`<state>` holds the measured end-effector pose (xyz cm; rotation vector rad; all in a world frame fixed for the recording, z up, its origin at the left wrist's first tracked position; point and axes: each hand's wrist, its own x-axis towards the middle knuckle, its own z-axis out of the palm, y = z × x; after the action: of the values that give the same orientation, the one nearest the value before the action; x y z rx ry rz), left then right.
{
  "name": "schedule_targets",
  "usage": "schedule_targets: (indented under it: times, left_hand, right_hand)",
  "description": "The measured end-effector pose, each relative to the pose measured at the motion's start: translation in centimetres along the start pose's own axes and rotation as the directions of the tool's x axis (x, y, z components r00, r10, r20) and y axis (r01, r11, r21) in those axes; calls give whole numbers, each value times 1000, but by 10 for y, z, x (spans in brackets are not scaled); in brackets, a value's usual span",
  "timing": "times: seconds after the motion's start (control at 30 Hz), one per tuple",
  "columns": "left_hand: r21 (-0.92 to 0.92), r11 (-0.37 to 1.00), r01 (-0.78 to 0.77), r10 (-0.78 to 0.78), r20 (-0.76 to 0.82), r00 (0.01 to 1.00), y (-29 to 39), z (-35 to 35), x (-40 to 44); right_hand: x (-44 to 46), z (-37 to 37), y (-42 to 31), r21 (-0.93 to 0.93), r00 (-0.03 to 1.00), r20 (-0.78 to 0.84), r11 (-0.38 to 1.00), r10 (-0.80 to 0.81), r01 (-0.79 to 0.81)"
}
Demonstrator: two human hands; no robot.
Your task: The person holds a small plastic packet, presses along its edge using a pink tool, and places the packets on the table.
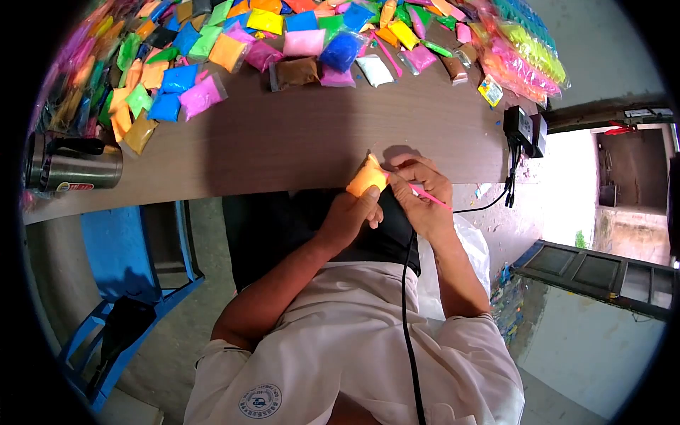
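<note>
My left hand (352, 214) is closed around a small orange packet of modelling clay (369, 178), thumb on its near side, at the table's front edge. My right hand (427, 193) pinches a thin pink plastic stick (433, 199). One end of the stick sticks out to the right below the fingers. A bit of pink shows where the right fingertips meet the packet's right side. Whether the stick goes into the packet or only touches it, I cannot tell.
Many coloured clay packets (304, 43) cover the table's far side, with bags of pink and yellow strips (520, 64) at right. A steel mug (83, 168) stands left, black power adapters (520, 127) right. A black cable (406, 312) runs down my shirt. A blue chair (117, 248) stands left.
</note>
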<state>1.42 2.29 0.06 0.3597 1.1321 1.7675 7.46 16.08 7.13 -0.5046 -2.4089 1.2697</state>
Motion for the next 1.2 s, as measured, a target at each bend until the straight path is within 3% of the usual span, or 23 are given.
schedule_targets:
  times: [0.07,0.17,0.23,0.27,0.3,0.4,0.43,0.47,0.53,0.6,0.67,0.7,0.83,0.9,1.13,1.2]
  left_hand:
    - [31,999,7,-6,-11,1000,-8,-3,1]
    - [-43,998,-54,54,1,999,-10,-3,2]
    - [154,988,-14,21,-46,999,0,0,1]
    - [154,988,-15,22,-45,999,-2,-1,-1]
    - [204,979,-20,30,-49,998,-2,-1,-2]
    - [233,972,-24,42,-71,997,4,-1,-1]
    - [219,976,-18,35,-73,997,5,1,-2]
    - [221,975,-20,37,-71,997,5,1,-1]
    - [202,979,-24,42,-83,996,4,3,0]
    - [222,975,-21,38,-73,997,8,4,1]
    - [240,971,-18,35,-67,997,8,2,-1]
    - [253,967,-15,33,-65,997,4,1,-2]
    - [292,956,-26,50,-75,996,-5,-4,0]
    - [297,954,-44,70,-78,994,0,-2,2]
    - [286,958,-23,52,-92,994,11,3,1]
    - [319,948,-19,50,-88,995,9,0,0]
  right_hand:
    - [2,6,-5,-45,958,28,957,-286,287]
    - [15,9,2,-70,943,111,944,-314,322]
    - [25,5,13,-155,938,79,926,-337,345]
    - [28,2,21,-241,931,49,900,-361,362]
    - [33,3,21,-22,991,16,991,-130,131]
    - [26,-7,1,-58,984,48,983,-172,174]
    - [23,-7,-8,20,989,106,994,-105,103]
    - [24,-3,-9,20,989,103,994,-106,105]
    - [28,2,-11,-93,924,187,931,-333,354]
    - [41,0,3,-48,918,255,945,-303,325]
    - [50,-4,11,-230,916,212,893,-342,386]
    - [54,-7,8,-145,935,257,946,-246,289]
    - [45,-8,-12,-77,930,224,945,-293,317]
    - [48,-7,-14,-159,832,367,853,-417,498]
    - [65,-2,5,-271,874,423,887,-240,375]
    - [65,-5,1,-169,905,376,945,-201,280]
